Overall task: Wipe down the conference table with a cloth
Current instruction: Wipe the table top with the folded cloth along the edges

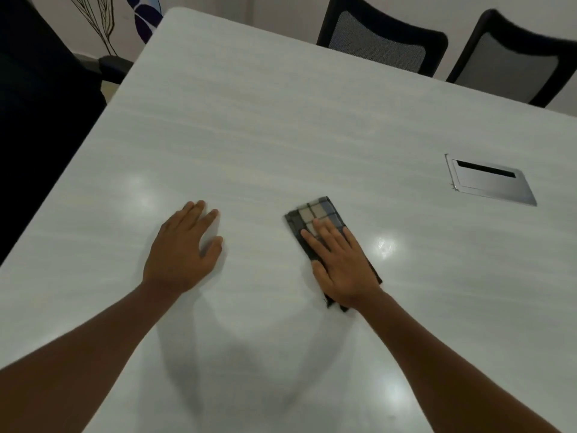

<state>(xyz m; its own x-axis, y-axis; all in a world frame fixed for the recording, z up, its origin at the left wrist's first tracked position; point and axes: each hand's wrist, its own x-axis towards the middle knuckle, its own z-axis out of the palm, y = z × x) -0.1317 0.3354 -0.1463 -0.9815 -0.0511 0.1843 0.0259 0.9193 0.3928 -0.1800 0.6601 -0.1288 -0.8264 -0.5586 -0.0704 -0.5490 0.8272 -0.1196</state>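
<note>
A pale grey conference table point(281, 126) fills most of the head view. A folded checked cloth point(315, 215) in dark grey, beige and blue lies flat on it, right of centre. My right hand point(340, 264) presses down on the cloth with straight fingers, covering its near half. My left hand point(184, 248) rests flat on the bare tabletop to the left, fingers straight, holding nothing.
A silver cable hatch point(491, 182) is set into the table at the right. Two black mesh-backed chairs point(381, 39) point(515, 64) stand along the far edge. A dark chair point(37, 89) stands beside the left edge, by a wall with a painted plant.
</note>
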